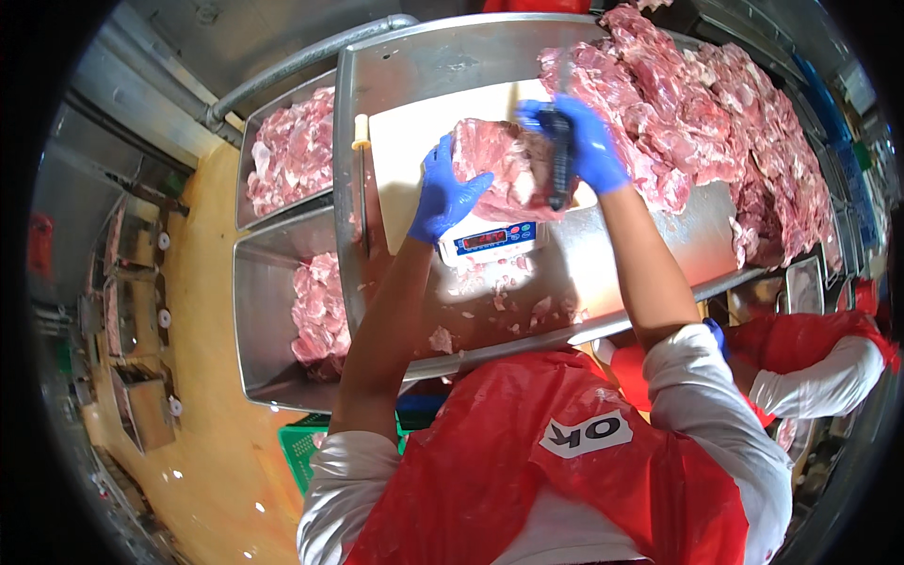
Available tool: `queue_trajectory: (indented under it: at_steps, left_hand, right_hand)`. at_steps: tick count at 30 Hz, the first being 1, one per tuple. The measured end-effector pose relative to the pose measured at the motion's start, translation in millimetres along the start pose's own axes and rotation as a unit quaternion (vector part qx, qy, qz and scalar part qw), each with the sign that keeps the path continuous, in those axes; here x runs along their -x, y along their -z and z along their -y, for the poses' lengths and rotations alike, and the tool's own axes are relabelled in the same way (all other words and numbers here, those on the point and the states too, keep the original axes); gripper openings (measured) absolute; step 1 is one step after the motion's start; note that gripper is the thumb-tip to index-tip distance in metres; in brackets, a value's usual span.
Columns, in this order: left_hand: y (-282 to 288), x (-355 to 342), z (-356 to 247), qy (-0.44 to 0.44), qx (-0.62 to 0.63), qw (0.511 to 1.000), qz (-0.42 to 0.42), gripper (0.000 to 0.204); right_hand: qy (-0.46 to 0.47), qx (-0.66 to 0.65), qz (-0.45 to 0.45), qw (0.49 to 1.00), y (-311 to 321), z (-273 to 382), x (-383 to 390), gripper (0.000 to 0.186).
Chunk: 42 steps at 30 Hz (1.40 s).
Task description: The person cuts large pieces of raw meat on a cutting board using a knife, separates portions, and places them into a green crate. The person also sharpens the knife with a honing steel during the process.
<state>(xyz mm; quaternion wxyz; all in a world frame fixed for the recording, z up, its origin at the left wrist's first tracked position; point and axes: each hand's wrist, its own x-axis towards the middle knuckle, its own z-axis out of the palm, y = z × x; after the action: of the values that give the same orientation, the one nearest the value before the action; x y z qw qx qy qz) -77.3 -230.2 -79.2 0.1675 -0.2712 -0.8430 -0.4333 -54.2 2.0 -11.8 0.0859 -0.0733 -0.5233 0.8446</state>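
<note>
A large piece of raw pink meat (497, 168) is over a small white digital scale (450, 247), covering most of its top. My left hand (446, 196), in a blue glove, grips the meat's left side with thumb and fingers apart. My right hand (589, 151), also gloved in blue, is closed round the black handle of a knife (561, 155) at the meat's right side. The knife's blade is blurred and seems to point away from me. Beneath and behind the meat lies a white cutting board (405, 127).
A big heap of raw meat (687, 113) covers the steel table's (395, 68) right side. A sharpening steel (362, 141) lies at the left. Two metal bins of meat (268, 273) stand left of the table. Meat scraps lie near the front edge. Another person's sleeve (810, 386) shows at right.
</note>
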Motion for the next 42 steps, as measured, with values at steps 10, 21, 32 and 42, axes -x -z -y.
queue_trajectory:
  at_steps: [10,21,32,42]
  left_hand:
    - [-9,-39,43,0.154,0.413,0.886,0.145,0.045]
    - [11,-50,10,0.304,0.611,0.72,0.128,0.043]
    - [-14,-35,-5,0.012,0.071,0.996,-0.052,0.073]
    - [46,-75,-26,-0.147,-0.164,0.971,0.096,0.051]
  right_hand:
    - [-0.091,-0.134,-0.129,0.978,40,-57,125,0.019]
    - [-0.016,0.276,0.054,0.96,-55,2,17,0.021]
    - [-0.064,0.108,0.046,0.991,23,16,-17,0.024]
    - [-0.095,0.048,0.058,0.993,28,-47,56,0.031]
